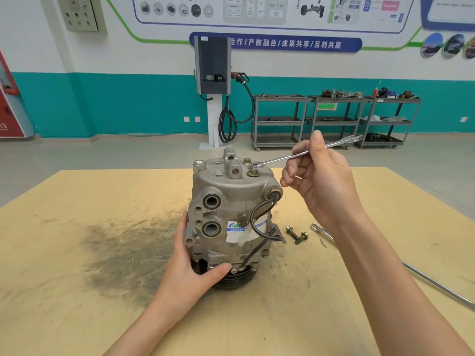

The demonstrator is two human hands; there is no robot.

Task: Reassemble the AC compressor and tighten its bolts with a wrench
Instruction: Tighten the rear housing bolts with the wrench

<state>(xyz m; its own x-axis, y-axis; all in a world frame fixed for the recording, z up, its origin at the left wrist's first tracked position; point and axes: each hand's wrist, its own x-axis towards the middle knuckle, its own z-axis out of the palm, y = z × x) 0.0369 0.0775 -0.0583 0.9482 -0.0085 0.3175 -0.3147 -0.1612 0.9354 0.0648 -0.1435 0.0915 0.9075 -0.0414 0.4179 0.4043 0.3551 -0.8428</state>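
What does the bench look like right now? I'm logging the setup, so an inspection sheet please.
Surface: wooden table, dark smudged stain left of centre.
Job's things: compressor upright, pulley end down; wrench on a top bolt; two loose bolts on the table.
Clutter: second wrench and a metal bar at right.
Grippers: left hand grips the compressor's base; right hand holds the wrench.
Cables: black wire looped on the compressor.
Surroundings: shelf carts, charging unit, wall posters.
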